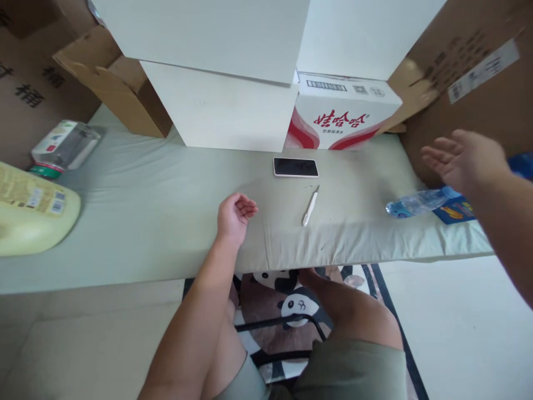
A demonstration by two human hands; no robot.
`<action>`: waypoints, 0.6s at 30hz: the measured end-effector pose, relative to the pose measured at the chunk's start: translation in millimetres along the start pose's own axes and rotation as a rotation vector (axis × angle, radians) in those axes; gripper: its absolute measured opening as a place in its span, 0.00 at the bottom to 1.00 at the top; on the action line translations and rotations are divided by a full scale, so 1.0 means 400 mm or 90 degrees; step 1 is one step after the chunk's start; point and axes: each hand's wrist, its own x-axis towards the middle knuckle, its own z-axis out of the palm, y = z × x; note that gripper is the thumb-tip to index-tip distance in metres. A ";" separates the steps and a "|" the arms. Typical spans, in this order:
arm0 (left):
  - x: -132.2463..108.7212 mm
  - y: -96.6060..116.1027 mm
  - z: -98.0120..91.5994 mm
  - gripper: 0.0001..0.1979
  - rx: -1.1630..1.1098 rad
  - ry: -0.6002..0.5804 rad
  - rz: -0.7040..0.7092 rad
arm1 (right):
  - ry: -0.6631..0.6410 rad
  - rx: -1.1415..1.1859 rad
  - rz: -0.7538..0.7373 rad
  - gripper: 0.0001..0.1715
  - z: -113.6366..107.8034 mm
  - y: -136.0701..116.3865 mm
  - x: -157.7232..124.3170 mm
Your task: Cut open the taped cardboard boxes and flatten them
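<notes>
My left hand rests on the pale green cloth near the front edge, palm up with fingers loosely curled and nothing in it. My right hand hovers at the right, fingers stretched and spread, above a clear water bottle lying on its side. A white pen-like tool lies between the hands. A phone with a dark screen lies flat just beyond it.
White boxes and a red-and-white carton stand at the back. Brown cardboard boxes flank them. A yellow jug and a lying bottle sit far left. A blue packet lies by the water bottle.
</notes>
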 end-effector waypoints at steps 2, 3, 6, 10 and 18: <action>0.005 0.008 -0.003 0.08 -0.007 -0.012 -0.005 | -0.022 0.043 0.150 0.12 0.032 -0.028 -0.080; 0.006 0.011 -0.005 0.08 -0.011 -0.018 -0.007 | -0.030 0.091 0.215 0.11 0.044 -0.047 -0.125; -0.001 0.019 -0.015 0.08 -0.029 -0.025 -0.009 | -0.061 0.137 0.261 0.10 0.072 -0.122 -0.242; -0.032 0.038 -0.040 0.09 -0.061 -0.033 -0.010 | -0.141 0.109 0.231 0.09 0.110 -0.228 -0.331; -0.076 0.127 -0.169 0.12 -0.167 -0.022 0.045 | -0.401 0.035 0.093 0.05 0.340 -0.403 -0.471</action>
